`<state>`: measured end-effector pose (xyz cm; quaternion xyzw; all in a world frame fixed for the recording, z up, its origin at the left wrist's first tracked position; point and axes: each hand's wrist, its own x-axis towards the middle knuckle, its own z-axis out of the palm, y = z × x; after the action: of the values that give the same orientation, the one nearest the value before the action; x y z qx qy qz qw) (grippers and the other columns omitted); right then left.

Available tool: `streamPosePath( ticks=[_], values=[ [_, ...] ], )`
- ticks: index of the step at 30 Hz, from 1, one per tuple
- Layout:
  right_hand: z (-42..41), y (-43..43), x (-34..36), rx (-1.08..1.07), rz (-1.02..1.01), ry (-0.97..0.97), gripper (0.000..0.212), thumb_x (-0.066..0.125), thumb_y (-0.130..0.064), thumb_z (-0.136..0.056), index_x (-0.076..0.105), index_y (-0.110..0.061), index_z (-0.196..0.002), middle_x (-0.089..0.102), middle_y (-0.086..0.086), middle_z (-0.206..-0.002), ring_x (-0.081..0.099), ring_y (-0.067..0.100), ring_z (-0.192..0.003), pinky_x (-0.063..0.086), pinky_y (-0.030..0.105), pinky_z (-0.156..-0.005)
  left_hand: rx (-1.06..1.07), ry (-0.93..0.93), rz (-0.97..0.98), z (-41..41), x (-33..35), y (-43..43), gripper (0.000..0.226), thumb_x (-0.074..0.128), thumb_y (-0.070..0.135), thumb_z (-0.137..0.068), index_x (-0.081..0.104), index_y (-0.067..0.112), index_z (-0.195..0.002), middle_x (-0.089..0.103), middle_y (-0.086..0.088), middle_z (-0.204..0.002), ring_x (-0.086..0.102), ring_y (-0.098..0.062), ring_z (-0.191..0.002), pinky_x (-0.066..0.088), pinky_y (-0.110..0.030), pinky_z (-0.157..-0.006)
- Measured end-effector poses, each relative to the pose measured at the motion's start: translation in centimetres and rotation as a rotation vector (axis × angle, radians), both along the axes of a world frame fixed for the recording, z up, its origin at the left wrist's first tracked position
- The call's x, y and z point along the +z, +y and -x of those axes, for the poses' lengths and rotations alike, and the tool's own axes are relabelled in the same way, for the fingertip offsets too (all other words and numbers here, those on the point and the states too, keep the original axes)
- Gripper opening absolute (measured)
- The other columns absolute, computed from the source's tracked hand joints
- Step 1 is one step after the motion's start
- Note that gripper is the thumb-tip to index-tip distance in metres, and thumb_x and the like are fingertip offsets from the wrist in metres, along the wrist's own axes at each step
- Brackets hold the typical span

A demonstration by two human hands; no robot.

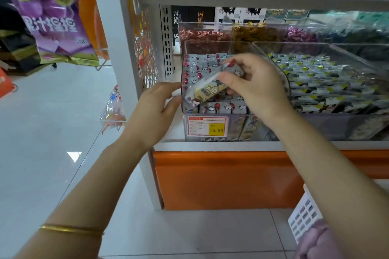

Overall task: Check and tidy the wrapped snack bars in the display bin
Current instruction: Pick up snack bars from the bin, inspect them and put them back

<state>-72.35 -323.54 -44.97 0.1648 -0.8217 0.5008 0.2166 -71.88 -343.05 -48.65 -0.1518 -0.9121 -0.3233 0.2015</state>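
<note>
Our right hand (255, 88) pinches snack bar (208, 89) over display bin (240, 114); wrapper print blurred. Our left hand (155, 109), fingers relaxed, touches bin's side wall; price tag (207, 126) hides lower bars.

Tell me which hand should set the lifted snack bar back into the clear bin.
Right. The right hand pinches the snack bar just above the rows in the clear bin. The left hand only touches the bin's left wall and holds nothing.
</note>
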Motion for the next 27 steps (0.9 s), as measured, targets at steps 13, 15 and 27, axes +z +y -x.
streamPosePath(
  ticks=[13,15,27],
  values=[
    [2.1,-3.5,-0.6,0.026,-0.676,0.033,0.03,0.068,-0.039,-0.08,0.067,-0.017,-0.101,0.061,-0.003,-0.094,0.052,0.013,-0.09,0.044,0.035,-0.08,-0.019,0.059,-0.091,1.0,0.0,0.1,0.035,0.043,0.012,-0.097,0.053,0.013,-0.13,0.052,-0.006,-0.127,0.041,-0.004,-0.108,0.017,0.01,-0.079],
    [2.1,-3.7,-1.9,0.023,-0.872,0.098,0.025,0.057,-0.041,-0.088,0.07,-0.023,-0.099,0.06,-0.009,-0.097,0.04,0.012,-0.098,0.032,0.035,-0.087,-0.017,0.07,-0.098,1.0,0.1,0.2,0.034,0.043,0.011,-0.096,0.054,0.013,-0.129,0.052,-0.005,-0.127,0.04,-0.003,-0.11,0.015,0.012,-0.08],
    [5.9,-3.7,-0.3,-0.113,-0.834,0.082,0.011,0.065,-0.034,-0.084,0.073,-0.028,-0.087,0.047,-0.013,-0.087,0.037,0.017,-0.098,0.025,0.029,-0.075,-0.027,0.042,0.017,0.6,-0.2,0.3,0.026,0.048,0.018,-0.095,0.066,0.02,-0.114,0.042,-0.008,-0.139,0.033,-0.027,-0.128,0.031,-0.033,-0.102]
  ],
)
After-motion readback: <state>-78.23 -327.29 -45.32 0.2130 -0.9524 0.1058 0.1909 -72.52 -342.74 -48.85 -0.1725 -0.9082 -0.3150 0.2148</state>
